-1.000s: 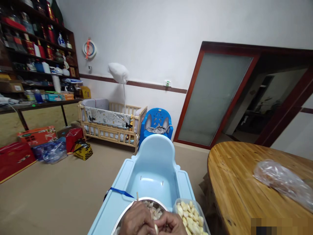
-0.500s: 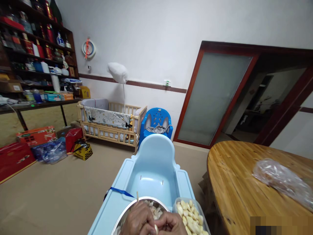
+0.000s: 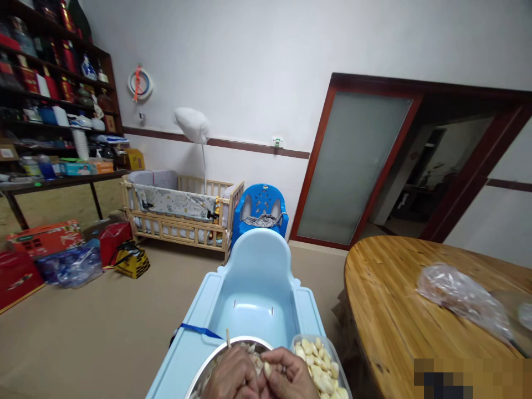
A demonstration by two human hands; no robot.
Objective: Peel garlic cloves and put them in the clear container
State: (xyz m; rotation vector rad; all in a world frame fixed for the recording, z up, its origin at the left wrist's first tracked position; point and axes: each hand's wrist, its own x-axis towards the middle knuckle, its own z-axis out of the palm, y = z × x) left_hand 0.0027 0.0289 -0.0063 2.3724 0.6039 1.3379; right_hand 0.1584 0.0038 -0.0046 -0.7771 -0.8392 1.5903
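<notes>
Holding a pale garlic clove (image 3: pixel 267 369) between them, the left hand (image 3: pixel 233 381) and the right hand (image 3: pixel 288 379) meet at the bottom edge of the view, fingers pinched on it; the grip is partly cut off, so which fingers press it I cannot tell. Directly under the hands is a metal bowl (image 3: pixel 216 360) with peel scraps, and a thin stick (image 3: pixel 228 337) stands at its far rim. Just to the right of the right hand sits a clear plastic container (image 3: pixel 318 363) full of peeled cloves. Both rest on the light blue surface (image 3: pixel 189 354) of a child's chair. Farther right is a round wooden table (image 3: pixel 386 310) with a plastic bag (image 3: pixel 457 296).
</notes>
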